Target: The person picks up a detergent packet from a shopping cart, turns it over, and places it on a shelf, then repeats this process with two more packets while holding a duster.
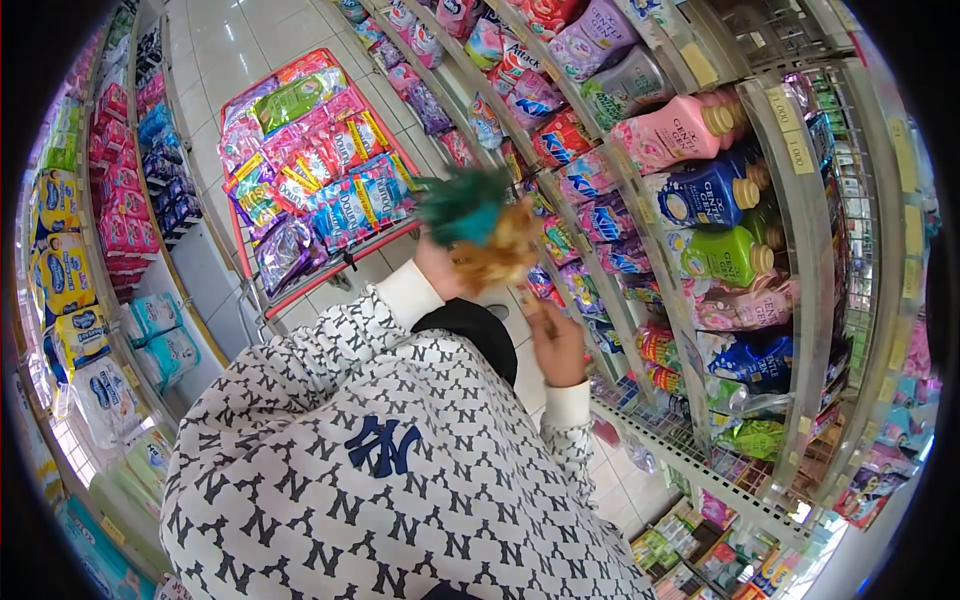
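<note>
A feather duster (pixel 490 235), green at one end and orange-brown at the other, is blurred in front of my body. My right hand (pixel 558 340) is closed around its thin handle, below the feathers. Behind the feathers on the left is my left hand (pixel 436 268), at the near corner of a red shopping cart (pixel 240 235); its fingers are hidden by the duster. The cart holds stacked packets in pink, blue, green and purple, with Downy packets (pixel 350 205) on top.
Shelves on the right (pixel 620 165) carry detergent pouches and bottles, including a pink bottle (pixel 670 135) and a green bottle (pixel 720 255). On the left, another shelf (pixel 185 225) bears packs in several colours. Tiled floor (pixel 225 50) shows beyond the cart.
</note>
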The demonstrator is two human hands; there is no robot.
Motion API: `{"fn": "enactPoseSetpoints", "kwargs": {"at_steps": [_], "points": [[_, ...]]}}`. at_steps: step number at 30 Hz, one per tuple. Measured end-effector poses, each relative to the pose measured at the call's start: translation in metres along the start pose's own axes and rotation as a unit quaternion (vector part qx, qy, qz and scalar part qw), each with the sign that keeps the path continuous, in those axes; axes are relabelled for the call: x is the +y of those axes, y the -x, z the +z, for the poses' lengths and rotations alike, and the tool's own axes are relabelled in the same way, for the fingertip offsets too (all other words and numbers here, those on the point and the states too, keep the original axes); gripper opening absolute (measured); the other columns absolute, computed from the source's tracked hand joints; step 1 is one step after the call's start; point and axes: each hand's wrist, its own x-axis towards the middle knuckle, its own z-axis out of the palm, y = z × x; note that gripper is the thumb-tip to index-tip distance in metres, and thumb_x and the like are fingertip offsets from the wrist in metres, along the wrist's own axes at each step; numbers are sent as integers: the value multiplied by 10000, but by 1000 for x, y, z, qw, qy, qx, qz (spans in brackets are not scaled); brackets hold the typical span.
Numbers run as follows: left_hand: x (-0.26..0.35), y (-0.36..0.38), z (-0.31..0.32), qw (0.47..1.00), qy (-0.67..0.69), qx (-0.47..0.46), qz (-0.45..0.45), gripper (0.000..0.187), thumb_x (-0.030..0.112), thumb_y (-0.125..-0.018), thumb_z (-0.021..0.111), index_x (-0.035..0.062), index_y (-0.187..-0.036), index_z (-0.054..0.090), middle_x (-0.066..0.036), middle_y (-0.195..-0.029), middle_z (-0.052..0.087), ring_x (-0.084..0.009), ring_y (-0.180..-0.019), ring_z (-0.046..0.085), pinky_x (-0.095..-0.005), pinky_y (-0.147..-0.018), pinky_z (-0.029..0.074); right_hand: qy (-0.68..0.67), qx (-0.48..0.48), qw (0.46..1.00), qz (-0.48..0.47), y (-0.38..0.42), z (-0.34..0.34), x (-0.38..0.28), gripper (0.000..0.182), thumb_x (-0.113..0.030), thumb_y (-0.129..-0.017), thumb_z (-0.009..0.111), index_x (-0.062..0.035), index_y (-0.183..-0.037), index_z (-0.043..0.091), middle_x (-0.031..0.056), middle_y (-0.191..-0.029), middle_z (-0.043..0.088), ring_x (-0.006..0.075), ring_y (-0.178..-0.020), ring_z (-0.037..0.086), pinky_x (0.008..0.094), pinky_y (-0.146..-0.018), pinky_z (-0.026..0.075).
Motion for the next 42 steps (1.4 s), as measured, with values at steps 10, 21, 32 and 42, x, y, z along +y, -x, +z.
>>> {"fn": "enactPoseSetpoints", "kwargs": {"at_steps": [10,21,32,42], "points": [[-6,-5,40,994,-26,101,40,637,477,-1012,331,23,-1457,366,-225,-1437,451,-329,-1353,433,-458,-1126,368,3,11,996,-92,1,-6,-16,235,-177,-970,595,17,-1076,674,133,-833,693,136,-690,603,294,-660,484],[1,4,21,996,-61,57,42,499,360,-1011,344,7,-1318,517,-168,-1330,564,-302,-1237,543,-472,-1081,421,-2,59,997,-51,-9,3,-2,223,-171,-965,607,5,-1074,691,112,-769,672,83,-702,593,274,-645,482],[6,10,32,985,-51,102,129,445,232,-979,408,14,-1355,503,-162,-1284,581,-324,-1218,547,-475,-1123,381,-211,75,971,84,-34,-17,20,299,-208,-1010,544,10,-1192,636,-40,-702,491,36,-638,424,211,-560,326],[30,27,44,972,-140,80,169,551,101,-930,515,98,-1455,350,-107,-1371,508,-279,-1205,562,-453,-1027,451,-191,13,981,8,-30,-13,-39,280,-191,-990,587,11,-1167,665,-37,-713,529,35,-624,440,202,-563,350]]}}
